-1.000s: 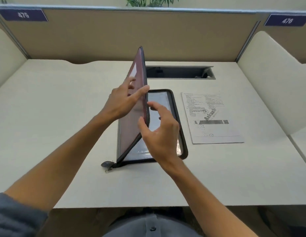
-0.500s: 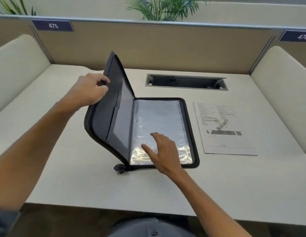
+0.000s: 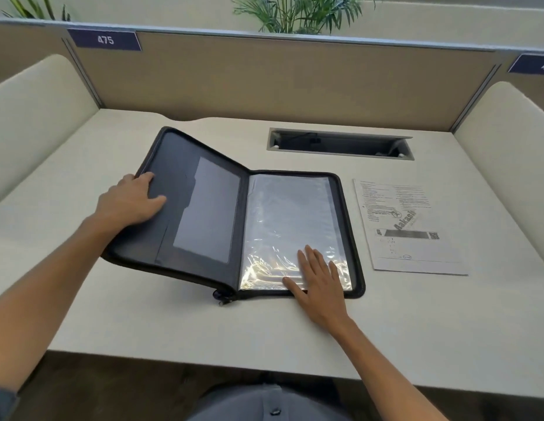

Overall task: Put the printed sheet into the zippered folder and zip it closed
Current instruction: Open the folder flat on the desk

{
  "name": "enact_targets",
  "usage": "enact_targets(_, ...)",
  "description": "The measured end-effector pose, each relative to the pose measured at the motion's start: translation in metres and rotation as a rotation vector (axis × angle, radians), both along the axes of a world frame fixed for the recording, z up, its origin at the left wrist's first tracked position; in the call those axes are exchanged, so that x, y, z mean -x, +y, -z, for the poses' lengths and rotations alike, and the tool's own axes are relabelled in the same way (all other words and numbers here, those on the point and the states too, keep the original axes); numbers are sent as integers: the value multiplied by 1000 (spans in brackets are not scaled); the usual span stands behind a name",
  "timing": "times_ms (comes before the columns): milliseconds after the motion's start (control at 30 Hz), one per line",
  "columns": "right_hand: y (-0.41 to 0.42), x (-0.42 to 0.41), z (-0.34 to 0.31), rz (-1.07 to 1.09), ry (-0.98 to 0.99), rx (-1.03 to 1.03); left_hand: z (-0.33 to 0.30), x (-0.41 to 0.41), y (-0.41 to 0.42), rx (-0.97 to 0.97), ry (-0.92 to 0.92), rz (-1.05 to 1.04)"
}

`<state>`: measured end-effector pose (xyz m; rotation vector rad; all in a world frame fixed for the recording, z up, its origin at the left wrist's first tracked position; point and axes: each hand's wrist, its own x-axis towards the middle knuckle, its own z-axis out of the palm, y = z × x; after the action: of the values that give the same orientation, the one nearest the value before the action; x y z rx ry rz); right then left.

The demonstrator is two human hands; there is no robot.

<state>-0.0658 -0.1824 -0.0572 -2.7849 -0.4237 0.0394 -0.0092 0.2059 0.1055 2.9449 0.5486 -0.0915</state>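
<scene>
head view: the zippered folder [image 3: 234, 214] is laid open on the desk [image 3: 416, 323], spine running away from the viewer. the left cover [image 3: 185, 208] is not fully flat; its outer edge is raised slightly off the desk surface. a clear window pocket [image 3: 208, 214] is fitted on the inner face of this cover. the right half is occupied by glossy plastic sleeves [image 3: 290, 223], in which glare is seen near the lower edge. the zipper pull [image 3: 222, 296] is located at the near end of the spine.

the left hand [image 3: 129, 200] is placed on the outer edge of the left cover, thumb on the inner face, remaining fingers hidden behind or under the edge. the right hand [image 3: 317, 281] is laid flat, fingers spread, on the lower part of the plastic sleeves; nothing is gripped by it.

the printed sheet [image 3: 408, 227] is positioned flat on the desk, just beside the right edge of the folder, not touching it and outside it. a recessed cable tray [image 3: 340, 144] is set into the desk beyond the folder. a label marked 475 [image 3: 105, 40] is mounted on the partition [image 3: 264, 80].
</scene>
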Motion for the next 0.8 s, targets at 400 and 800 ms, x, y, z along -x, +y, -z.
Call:
enact_targets(400,-12,6,9,44,-25,-8,74,-5,16,285,53,-57)
enact_targets(800,-14,1,1,33,48,-194,133,-9,-7,69,142,-81)
